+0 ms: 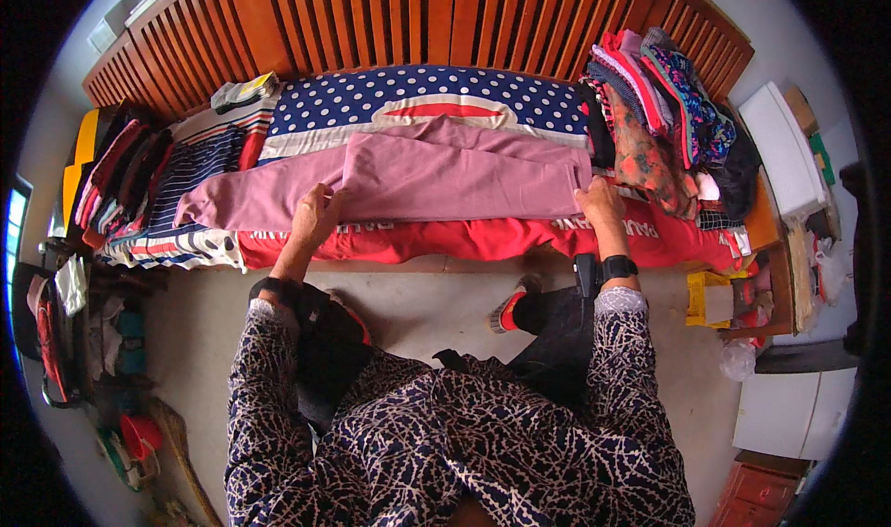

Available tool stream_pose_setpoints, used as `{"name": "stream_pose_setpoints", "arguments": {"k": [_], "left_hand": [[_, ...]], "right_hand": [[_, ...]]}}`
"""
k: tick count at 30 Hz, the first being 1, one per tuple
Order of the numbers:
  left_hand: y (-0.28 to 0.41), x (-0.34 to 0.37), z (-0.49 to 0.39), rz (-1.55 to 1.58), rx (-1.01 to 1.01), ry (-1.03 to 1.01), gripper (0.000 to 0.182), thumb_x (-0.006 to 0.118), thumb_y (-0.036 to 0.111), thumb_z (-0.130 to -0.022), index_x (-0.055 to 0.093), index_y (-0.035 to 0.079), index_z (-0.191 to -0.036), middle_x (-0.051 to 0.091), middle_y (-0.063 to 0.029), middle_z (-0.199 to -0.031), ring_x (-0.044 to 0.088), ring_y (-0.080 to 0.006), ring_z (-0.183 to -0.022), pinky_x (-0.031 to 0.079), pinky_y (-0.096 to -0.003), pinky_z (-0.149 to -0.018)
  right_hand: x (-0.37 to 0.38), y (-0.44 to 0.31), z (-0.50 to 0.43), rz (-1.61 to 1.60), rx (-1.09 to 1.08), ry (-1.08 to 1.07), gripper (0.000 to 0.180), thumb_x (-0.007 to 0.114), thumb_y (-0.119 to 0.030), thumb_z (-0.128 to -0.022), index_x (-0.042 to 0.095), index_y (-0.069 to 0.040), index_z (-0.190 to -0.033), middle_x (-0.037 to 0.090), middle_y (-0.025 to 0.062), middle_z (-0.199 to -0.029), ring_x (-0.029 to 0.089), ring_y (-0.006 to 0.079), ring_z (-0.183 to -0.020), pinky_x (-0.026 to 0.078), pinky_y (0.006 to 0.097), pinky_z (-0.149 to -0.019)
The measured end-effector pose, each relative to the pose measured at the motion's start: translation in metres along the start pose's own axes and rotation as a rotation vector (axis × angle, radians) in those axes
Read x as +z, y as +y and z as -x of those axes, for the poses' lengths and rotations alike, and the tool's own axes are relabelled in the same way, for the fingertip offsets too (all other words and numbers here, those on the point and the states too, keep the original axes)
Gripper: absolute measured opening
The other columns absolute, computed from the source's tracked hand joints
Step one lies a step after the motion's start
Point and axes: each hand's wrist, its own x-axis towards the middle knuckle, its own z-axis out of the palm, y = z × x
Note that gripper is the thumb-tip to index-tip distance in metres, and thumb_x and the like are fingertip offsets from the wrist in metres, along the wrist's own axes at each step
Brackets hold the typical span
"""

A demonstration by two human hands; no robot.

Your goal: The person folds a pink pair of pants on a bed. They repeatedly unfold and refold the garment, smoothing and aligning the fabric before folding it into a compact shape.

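A pink cloth garment (459, 179) lies spread lengthwise over a bed, with a part of it folded over on the right. My left hand (318, 214) pinches its lower edge near the middle, at the end of the folded layer. At its right end, my right hand (600, 198) grips the corner between thumb and fingers. Beneath the garment are a blue cloth with white dots (431, 81) and a red cloth (418, 243) along the bed's front edge.
Folded clothes (122, 172) stand in a row at the bed's left end. A tall pile of clothes (654, 102) rises at the right end. Behind runs a slatted wooden headboard (438, 19). A yellow box (708, 299) is at the lower right, a red basin (140, 436) at the lower left.
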Motion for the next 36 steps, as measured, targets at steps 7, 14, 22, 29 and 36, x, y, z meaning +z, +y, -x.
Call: {"name": "stream_pose_setpoints", "arguments": {"k": [7,14,22,29,36], "left_hand": [[0.012,0.015,-0.054,-0.082,-0.108,-0.04,0.056,0.059,0.049,-0.083,0.061,-0.002,-0.106,0.066,-0.0266,-0.092,0.065,-0.0404,-0.091,0.05,-0.0457,-0.077],[0.02,0.035,-0.097,-0.106,-0.213,0.041,0.055,0.061,0.049,-0.082,0.058,-0.002,-0.102,0.064,-0.0291,-0.097,0.062,-0.0446,-0.095,0.048,-0.048,-0.082],[0.016,0.042,-0.097,-0.033,-0.201,0.18,0.036,0.058,0.033,-0.084,0.051,0.002,-0.1,0.064,-0.0271,-0.096,0.06,-0.0454,-0.094,0.047,-0.0502,-0.081],[0.021,0.035,-0.097,-0.001,-0.227,0.286,0.038,0.058,0.021,-0.083,0.047,0.006,-0.116,0.058,-0.0247,-0.112,0.059,-0.0427,-0.1,0.048,-0.049,-0.082],[0.034,0.026,-0.066,-0.349,0.449,0.142,0.049,0.065,0.02,-0.079,0.048,0.011,-0.124,0.047,-0.0134,-0.131,0.046,-0.0341,-0.121,0.043,-0.0495,-0.092]], "right_hand": [[0.001,0.0,0.001,0.003,-0.016,-0.063,0.067,0.068,-0.039,-0.079,0.045,0.002,-0.127,0.055,0.0249,-0.126,0.054,0.0387,-0.117,0.044,0.0473,-0.096],[0.007,0.006,-0.006,-0.023,0.005,-0.078,0.073,0.072,-0.038,-0.074,0.044,0.004,-0.126,0.056,0.0283,-0.123,0.056,0.0394,-0.114,0.045,0.0468,-0.095],[0.013,0.016,-0.009,-0.066,-0.062,-0.067,0.071,0.074,-0.04,-0.071,0.051,0.005,-0.121,0.056,0.0282,-0.123,0.054,0.0402,-0.115,0.044,0.0451,-0.097],[0.01,0.012,-0.006,-0.034,-0.055,-0.042,0.074,0.074,-0.041,-0.071,0.049,0.005,-0.123,0.054,0.0281,-0.125,0.052,0.0389,-0.118,0.043,0.0449,-0.097],[-0.002,-0.01,0.006,0.151,-0.328,0.243,0.064,0.073,-0.023,-0.074,0.047,0.0,-0.128,0.05,0.0203,-0.129,0.046,0.0372,-0.122,0.04,0.044,-0.101]]}}
